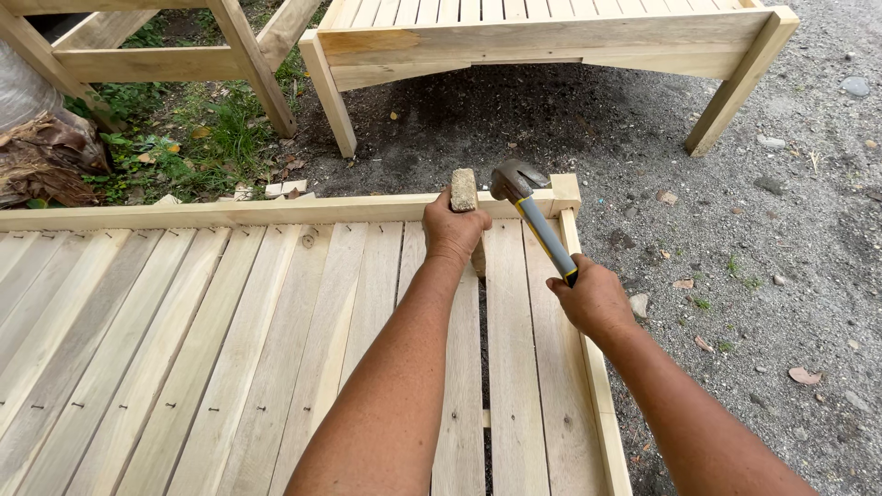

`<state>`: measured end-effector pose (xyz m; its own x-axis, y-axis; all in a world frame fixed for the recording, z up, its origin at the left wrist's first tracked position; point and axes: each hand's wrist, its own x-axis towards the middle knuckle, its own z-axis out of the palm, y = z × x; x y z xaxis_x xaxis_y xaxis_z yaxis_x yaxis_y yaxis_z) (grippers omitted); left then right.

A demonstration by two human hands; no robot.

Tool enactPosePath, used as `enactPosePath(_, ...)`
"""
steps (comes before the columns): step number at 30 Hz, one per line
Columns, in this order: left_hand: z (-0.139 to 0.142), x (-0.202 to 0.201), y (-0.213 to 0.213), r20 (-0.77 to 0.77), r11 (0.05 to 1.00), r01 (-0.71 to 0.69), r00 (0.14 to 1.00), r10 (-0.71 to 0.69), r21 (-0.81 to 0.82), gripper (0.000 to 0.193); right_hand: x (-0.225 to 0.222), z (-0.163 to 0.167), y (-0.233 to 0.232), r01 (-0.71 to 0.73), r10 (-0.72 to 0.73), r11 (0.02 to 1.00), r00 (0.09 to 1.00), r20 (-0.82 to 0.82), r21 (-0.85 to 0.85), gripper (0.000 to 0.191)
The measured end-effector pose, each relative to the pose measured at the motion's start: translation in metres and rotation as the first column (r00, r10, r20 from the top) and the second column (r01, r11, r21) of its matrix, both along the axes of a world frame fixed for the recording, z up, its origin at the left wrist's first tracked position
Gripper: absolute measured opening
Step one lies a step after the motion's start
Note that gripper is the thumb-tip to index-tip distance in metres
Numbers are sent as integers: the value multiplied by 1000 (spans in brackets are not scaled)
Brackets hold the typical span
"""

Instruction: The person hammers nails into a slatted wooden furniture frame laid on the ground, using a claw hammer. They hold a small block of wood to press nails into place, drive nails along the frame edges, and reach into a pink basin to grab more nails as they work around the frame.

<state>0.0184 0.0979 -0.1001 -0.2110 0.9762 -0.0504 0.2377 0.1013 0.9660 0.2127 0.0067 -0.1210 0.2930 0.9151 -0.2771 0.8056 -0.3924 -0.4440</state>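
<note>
Two forearms are entering from the bottom edge of the frame and reaching up toward its centre. The right hand (594,298), right of centre, is gripping one hammer (533,213) with fingers clenched around the lower end of its handle. The handle's long axis is running diagonally from lower right to upper left, and the metal head is pointing toward the upper left, just above the frame rail. The left hand (452,228), at centre, is grasping one short wooden block (464,190), which is standing upright with its long axis vertical, in the gap between two slats. Both hands are working over a slatted wooden frame (230,340) filling the lower left. Beyond, at upper centre, one finished slatted bench (551,41) is standing on gravel; at upper left, another wooden structure (156,60) is standing over grass.
</note>
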Motion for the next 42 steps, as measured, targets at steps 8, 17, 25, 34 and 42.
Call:
enactPosePath(8, -3, -9, 3, 85, 1000, -18, 996, 17, 14, 63, -3, -5, 4, 124, -144, 982, 980, -135, -146, 51)
enactPosePath(17, -1, 4, 3, 2, 999, -13, 1000, 13, 42, 59, -19, 22, 19, 96, -53, 973, 978, -201, 210, 49)
enactPosePath(25, 3, 6, 1, 3, 999, -26, 1000, 26, 29, 72, 9, -56, 33, -9, 6, 992, 1000, -25, -126, 48)
enactPosePath(34, 1, 8, 3, 20, 1000, -20, 1000, 20, 19, 69, 15, -57, -18, -144, 143, 990, 988, -56, -7, 39)
enactPosePath(42, -3, 9, 3, 3, 999, -24, 1000, 24, 48, 66, -23, 24, -35, 101, -13, 962, 946, -323, 255, 38)
